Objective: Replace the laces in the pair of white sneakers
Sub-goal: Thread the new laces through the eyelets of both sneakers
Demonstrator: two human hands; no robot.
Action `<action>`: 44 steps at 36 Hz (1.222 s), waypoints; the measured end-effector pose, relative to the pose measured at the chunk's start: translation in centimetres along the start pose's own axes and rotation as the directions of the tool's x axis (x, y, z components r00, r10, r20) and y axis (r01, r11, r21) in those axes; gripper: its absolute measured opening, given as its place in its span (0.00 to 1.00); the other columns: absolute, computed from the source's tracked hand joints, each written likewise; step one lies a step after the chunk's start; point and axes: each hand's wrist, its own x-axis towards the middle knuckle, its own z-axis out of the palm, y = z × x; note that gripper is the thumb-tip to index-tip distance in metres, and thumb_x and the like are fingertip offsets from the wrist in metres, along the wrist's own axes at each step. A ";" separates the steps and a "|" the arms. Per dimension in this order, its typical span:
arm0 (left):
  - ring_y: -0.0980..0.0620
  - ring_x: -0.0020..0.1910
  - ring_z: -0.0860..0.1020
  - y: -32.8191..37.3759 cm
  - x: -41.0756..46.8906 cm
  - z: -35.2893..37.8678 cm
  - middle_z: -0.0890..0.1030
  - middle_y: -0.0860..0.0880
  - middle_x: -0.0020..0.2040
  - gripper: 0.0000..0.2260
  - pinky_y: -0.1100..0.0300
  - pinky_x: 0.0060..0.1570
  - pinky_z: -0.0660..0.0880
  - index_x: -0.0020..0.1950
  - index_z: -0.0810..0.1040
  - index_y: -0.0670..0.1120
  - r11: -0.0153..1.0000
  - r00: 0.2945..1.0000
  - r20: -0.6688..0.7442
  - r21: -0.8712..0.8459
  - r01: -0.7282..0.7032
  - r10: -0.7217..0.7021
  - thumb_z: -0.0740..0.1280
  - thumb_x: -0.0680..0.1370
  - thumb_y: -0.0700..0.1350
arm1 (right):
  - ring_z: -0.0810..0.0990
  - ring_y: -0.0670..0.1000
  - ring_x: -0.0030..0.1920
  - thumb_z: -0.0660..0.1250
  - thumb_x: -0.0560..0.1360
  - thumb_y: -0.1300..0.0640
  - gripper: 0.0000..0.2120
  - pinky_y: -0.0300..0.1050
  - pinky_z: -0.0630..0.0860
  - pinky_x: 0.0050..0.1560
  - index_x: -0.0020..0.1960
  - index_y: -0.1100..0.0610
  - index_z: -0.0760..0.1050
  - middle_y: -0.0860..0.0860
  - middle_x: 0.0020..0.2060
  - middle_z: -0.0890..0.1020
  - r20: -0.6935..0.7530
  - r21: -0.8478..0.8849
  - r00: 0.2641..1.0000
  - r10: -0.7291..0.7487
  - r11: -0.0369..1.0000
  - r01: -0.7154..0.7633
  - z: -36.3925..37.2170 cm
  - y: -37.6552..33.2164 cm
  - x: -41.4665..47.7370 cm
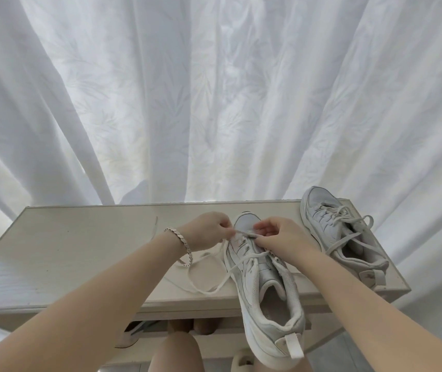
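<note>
A white sneaker (265, 285) lies in the middle of the cream table (61, 253), toe away from me, heel hanging over the front edge. Its white lace (206, 277) runs through the lower eyelets and loops loosely onto the table at the left. My left hand (206, 234), with a bracelet on the wrist, pinches the lace near the toe end of the eyelets. My right hand (281, 237) pinches the lace on the other side, fingers curled over the eyelet row. The second white sneaker (340, 232) sits laced at the table's right end.
Another loose lace (155, 228) lies on the table left of my hands. White curtains (214, 103) hang right behind the table. Below the front edge I see my knees (177, 342) and a slipper (244, 361) on the floor.
</note>
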 end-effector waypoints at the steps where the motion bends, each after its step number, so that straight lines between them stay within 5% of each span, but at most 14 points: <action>1: 0.55 0.37 0.72 0.0 -0.2 -0.1 0.76 0.50 0.38 0.09 0.67 0.36 0.68 0.39 0.73 0.46 0.986 0.998 -0.062 -0.165 -0.005 -0.005 0.62 0.80 0.42 | 0.76 0.45 0.38 0.68 0.70 0.68 0.10 0.35 0.73 0.42 0.43 0.53 0.76 0.46 0.36 0.79 -0.004 0.004 1.000 0.000 1.000 0.000 0.0 0.0 0.0; 3: 0.57 0.35 0.74 -0.3 -0.5 -0.4 0.81 0.51 0.38 0.12 0.68 0.29 0.64 0.37 0.70 0.46 0.844 0.989 -0.129 -0.537 -0.005 -0.076 0.60 0.80 0.38 | 0.76 0.44 0.37 0.68 0.70 0.67 0.11 0.34 0.73 0.40 0.42 0.52 0.76 0.46 0.36 0.79 -0.008 0.001 1.000 0.002 1.000 -0.002 0.1 0.1 0.1; 6: 0.58 0.29 0.77 -1.1 -0.8 -0.8 0.84 0.49 0.36 0.12 0.67 0.27 0.62 0.38 0.68 0.44 0.446 0.957 -0.180 -0.893 -0.062 -0.228 0.56 0.82 0.38 | 0.77 0.46 0.39 0.69 0.70 0.66 0.11 0.35 0.73 0.40 0.41 0.50 0.76 0.46 0.37 0.80 -0.017 -0.024 1.000 0.003 1.000 -0.003 0.1 0.1 0.2; 10: 0.59 0.22 0.74 -3.1 -1.2 -3.2 0.82 0.48 0.35 0.13 0.69 0.19 0.60 0.39 0.66 0.44 -0.075 0.860 -0.215 -0.957 -0.279 -0.462 0.53 0.83 0.40 | 0.77 0.46 0.39 0.69 0.69 0.65 0.09 0.35 0.72 0.40 0.41 0.51 0.76 0.46 0.37 0.80 -0.040 -0.066 0.999 0.007 0.998 -0.010 0.3 -0.2 0.3; 13: 0.60 0.20 0.71 -5.0 -1.7 -5.3 0.81 0.50 0.29 0.13 0.69 0.18 0.59 0.40 0.65 0.44 -0.203 0.770 -0.279 -0.862 -0.464 -0.574 0.51 0.83 0.41 | 0.77 0.47 0.41 0.70 0.69 0.63 0.07 0.38 0.72 0.43 0.42 0.52 0.76 0.47 0.37 0.80 -0.055 -0.094 0.998 0.021 0.995 -0.026 0.5 -0.3 0.5; 17: 0.61 0.22 0.71 -5.6 -2.7 -6.4 0.80 0.49 0.40 0.13 0.69 0.20 0.60 0.39 0.65 0.45 -0.074 0.709 -0.367 -0.859 -0.507 -0.602 0.52 0.83 0.41 | 0.77 0.48 0.41 0.69 0.69 0.62 0.05 0.38 0.69 0.42 0.42 0.53 0.77 0.47 0.36 0.79 -0.080 -0.143 0.996 0.026 0.989 -0.037 0.7 -0.6 1.0; 20: 0.60 0.27 0.74 -4.8 -3.2 -5.4 0.80 0.47 0.43 0.11 0.69 0.20 0.61 0.40 0.67 0.45 0.172 0.774 -0.361 -0.932 -0.319 -0.521 0.55 0.83 0.42 | 0.76 0.48 0.42 0.68 0.70 0.63 0.04 0.38 0.68 0.44 0.43 0.55 0.78 0.47 0.35 0.78 -0.120 -0.182 0.992 0.022 0.982 -0.044 0.8 -0.9 1.5; 23: 0.55 0.32 0.70 -4.1 -3.6 -4.3 0.74 0.47 0.35 0.13 0.64 0.27 0.61 0.36 0.69 0.44 0.538 0.777 -0.416 -0.835 -0.119 -0.473 0.59 0.81 0.42 | 0.76 0.50 0.44 0.66 0.71 0.64 0.06 0.40 0.68 0.45 0.46 0.56 0.78 0.46 0.36 0.77 -0.175 -0.188 0.984 0.033 0.980 -0.066 0.7 -1.0 1.9; 27: 0.54 0.31 0.65 -2.7 -5.1 -3.9 0.68 0.50 0.34 0.12 0.62 0.32 0.63 0.38 0.71 0.45 0.801 0.754 -0.542 -0.598 -0.035 -0.371 0.60 0.81 0.46 | 0.72 0.55 0.60 0.63 0.72 0.62 0.15 0.43 0.67 0.57 0.58 0.55 0.74 0.54 0.55 0.76 -0.158 -0.361 0.987 0.014 0.930 -0.071 0.9 -2.5 1.1; 29: 0.54 0.30 0.66 -2.4 -5.9 -4.2 0.70 0.50 0.33 0.12 0.63 0.32 0.63 0.39 0.71 0.45 0.844 0.735 -0.593 -0.534 -0.052 -0.330 0.60 0.81 0.47 | 0.65 0.53 0.63 0.61 0.73 0.62 0.19 0.42 0.63 0.60 0.63 0.54 0.71 0.52 0.58 0.71 -0.128 -0.537 0.974 -0.185 0.839 0.089 1.5 -4.2 -0.7; 32: 0.53 0.28 0.67 -2.9 -6.7 -4.6 0.73 0.49 0.31 0.14 0.61 0.31 0.64 0.36 0.71 0.44 0.835 0.724 -0.608 -0.544 -0.080 -0.326 0.60 0.80 0.48 | 0.68 0.48 0.61 0.58 0.76 0.63 0.15 0.37 0.64 0.55 0.60 0.54 0.74 0.48 0.55 0.74 0.111 -0.575 0.909 -0.401 0.720 0.388 3.5 -6.5 -3.8; 36: 0.53 0.24 0.65 -3.8 -7.3 -4.5 0.69 0.49 0.26 0.18 0.62 0.28 0.62 0.30 0.68 0.44 0.798 0.730 -0.559 -0.601 -0.031 -0.393 0.62 0.80 0.48 | 0.74 0.55 0.58 0.60 0.77 0.58 0.12 0.47 0.71 0.54 0.59 0.59 0.75 0.54 0.56 0.76 0.472 -0.678 0.861 -0.192 0.545 0.493 7.8 -6.8 -5.1; 39: 0.57 0.19 0.61 -4.2 -7.7 -4.4 0.65 0.53 0.22 0.19 0.65 0.24 0.60 0.30 0.65 0.45 0.709 0.748 -0.486 -0.704 -0.029 -0.452 0.61 0.80 0.47 | 0.71 0.59 0.59 0.62 0.78 0.54 0.15 0.49 0.68 0.52 0.60 0.63 0.72 0.59 0.57 0.73 0.517 -0.769 0.854 -0.058 0.407 0.493 10.5 -5.9 -4.6; 44: 0.58 0.18 0.59 -4.5 -8.3 -4.3 0.64 0.54 0.21 0.18 0.66 0.22 0.57 0.30 0.64 0.47 0.612 0.769 -0.423 -0.789 -0.052 -0.480 0.62 0.80 0.47 | 0.68 0.60 0.61 0.61 0.79 0.60 0.14 0.52 0.68 0.57 0.63 0.65 0.70 0.60 0.59 0.70 0.513 -0.812 0.857 0.057 0.357 0.462 12.2 -5.3 -3.6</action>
